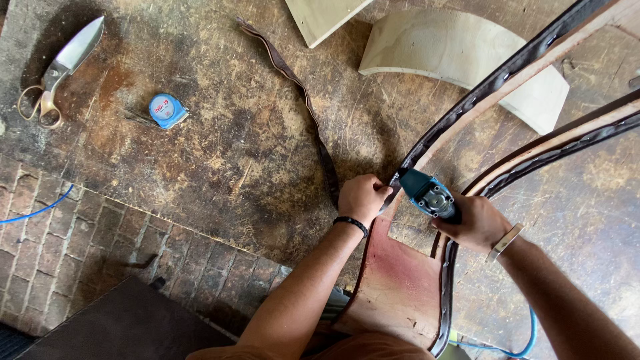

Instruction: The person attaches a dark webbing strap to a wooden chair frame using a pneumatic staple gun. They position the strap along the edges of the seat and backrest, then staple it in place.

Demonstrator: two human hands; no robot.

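Two hands in view, the left hand [361,197] and the right hand [477,223], and just one blue-green power tool [428,195] between them. One curved wooden frame [507,83] with dark trim runs across. One loose dark strip [297,87] snakes over the floor. Count two pale plywood pieces, a curved one [453,53] and a flat one [323,17]. One pair of shears [60,67], one blue tape measure [167,110], and two blue hoses, one at the left [37,210], one at the bottom right [527,340]
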